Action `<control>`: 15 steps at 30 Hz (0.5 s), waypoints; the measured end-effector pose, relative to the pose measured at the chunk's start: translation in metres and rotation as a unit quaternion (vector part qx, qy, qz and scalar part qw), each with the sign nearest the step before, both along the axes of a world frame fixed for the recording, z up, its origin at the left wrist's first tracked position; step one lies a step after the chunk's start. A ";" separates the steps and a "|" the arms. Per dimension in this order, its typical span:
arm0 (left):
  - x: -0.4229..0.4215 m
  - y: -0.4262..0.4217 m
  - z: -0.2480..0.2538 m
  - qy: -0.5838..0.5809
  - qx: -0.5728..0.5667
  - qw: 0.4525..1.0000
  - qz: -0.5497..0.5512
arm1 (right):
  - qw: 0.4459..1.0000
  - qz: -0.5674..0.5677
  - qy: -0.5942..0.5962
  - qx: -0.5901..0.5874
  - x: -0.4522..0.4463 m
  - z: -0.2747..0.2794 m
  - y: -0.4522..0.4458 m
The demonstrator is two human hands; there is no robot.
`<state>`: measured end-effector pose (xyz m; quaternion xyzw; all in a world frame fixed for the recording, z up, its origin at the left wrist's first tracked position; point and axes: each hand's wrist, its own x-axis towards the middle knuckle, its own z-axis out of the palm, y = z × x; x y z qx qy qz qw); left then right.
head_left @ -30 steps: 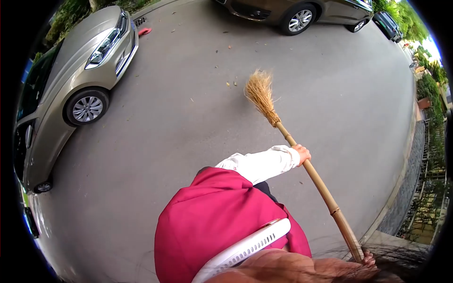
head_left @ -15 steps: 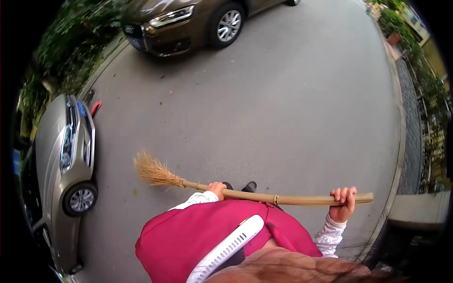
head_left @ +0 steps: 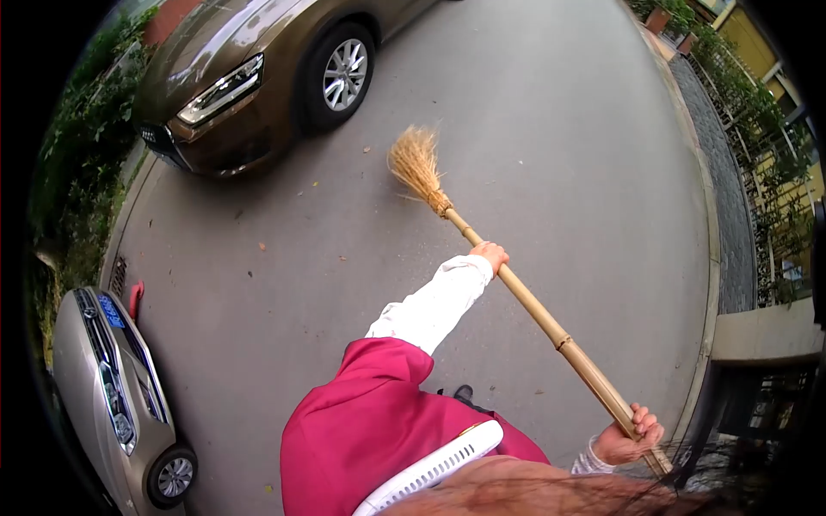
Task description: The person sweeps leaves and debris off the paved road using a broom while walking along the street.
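Note:
A broom with a long bamboo handle [head_left: 551, 325] runs slantwise across the lower right, its straw bristles [head_left: 416, 165] over the grey road ahead. My left hand [head_left: 490, 255] is wrapped round the handle a short way below the bristles, the arm in a white sleeve stretched forward. Near the handle's lower end my right hand [head_left: 630, 435] grips it, fingers curled round the bamboo. Loose strands of hair partly cover that end. Whether the bristles touch the road I cannot tell.
A brown car [head_left: 258, 95] stands at the upper left, a beige car [head_left: 116, 396] at the lower left. A red object [head_left: 136, 299] lies near the left kerb. Scattered leaves dot the road [head_left: 551, 172]. Along the right run a kerb [head_left: 707, 215] and a fence with plants [head_left: 766, 163].
The bristles have swung from the left to forward and right, with my left arm now extended. My right hand has moved lower. The cars have shifted in view as the camera moved.

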<state>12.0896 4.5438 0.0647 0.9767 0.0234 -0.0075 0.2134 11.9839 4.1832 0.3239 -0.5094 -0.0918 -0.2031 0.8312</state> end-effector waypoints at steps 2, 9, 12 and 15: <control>-0.025 0.022 -0.017 -0.010 -0.052 0.996 0.070 | 0.999 0.003 0.034 0.023 -0.028 -0.011 0.039; -0.180 0.169 -0.093 -0.101 -0.127 0.928 0.336 | 0.944 0.323 0.070 0.002 0.013 -0.025 0.218; -0.320 0.189 -0.098 -0.102 -0.105 0.856 0.496 | 0.879 0.467 0.094 -0.022 -0.007 -0.025 0.301; -0.490 0.134 -0.107 -0.028 -0.053 0.792 0.608 | 0.760 0.636 0.117 -0.059 -0.076 -0.046 0.347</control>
